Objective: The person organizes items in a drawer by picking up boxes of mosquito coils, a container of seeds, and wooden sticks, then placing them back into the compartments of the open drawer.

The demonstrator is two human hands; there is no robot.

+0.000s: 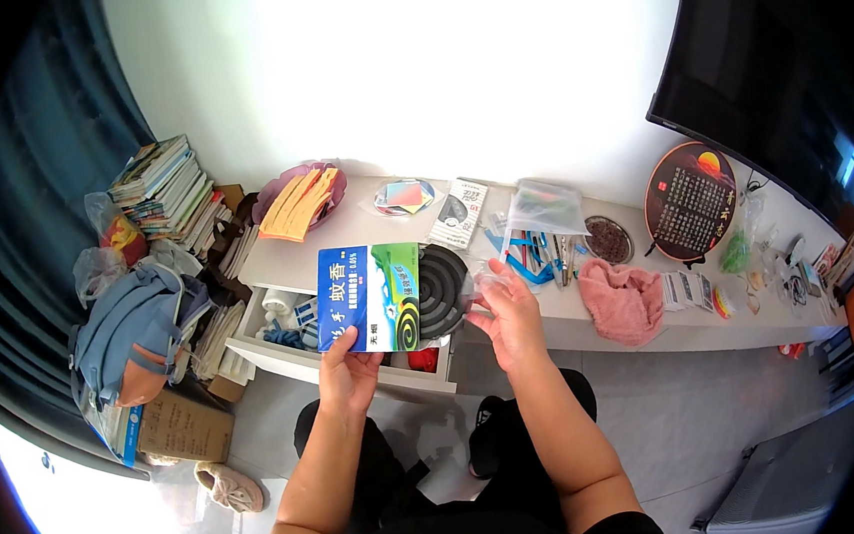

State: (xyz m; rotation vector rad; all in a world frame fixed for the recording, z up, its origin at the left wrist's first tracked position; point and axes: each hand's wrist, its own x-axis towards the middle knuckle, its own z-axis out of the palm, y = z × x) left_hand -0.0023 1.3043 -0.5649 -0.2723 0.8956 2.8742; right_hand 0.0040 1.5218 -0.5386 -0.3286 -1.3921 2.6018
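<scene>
1. Head view: fingers of left hand (347, 372) clenched on lower edge of blue and green box (369, 299), held upright above open drawer (281, 329).
2. Fingers of right hand (509, 316) curled, pinching clear wrap at rim of dark spiral coil (439, 291) poking out of box's right side.
3. Behind, white tabletop (552, 327) with pink cloth (622, 297), pens (536, 253), clear bag (545, 207).

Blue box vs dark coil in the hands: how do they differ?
The blue box is flat, rectangular and brightly printed; the coil is round, plain dark and ridged in a spiral. The left hand holds the box from below; the right hand is at the coil's edge, through clear wrap. The box shows whole, while it hides part of the coil. Both are held above the open drawer.
</scene>
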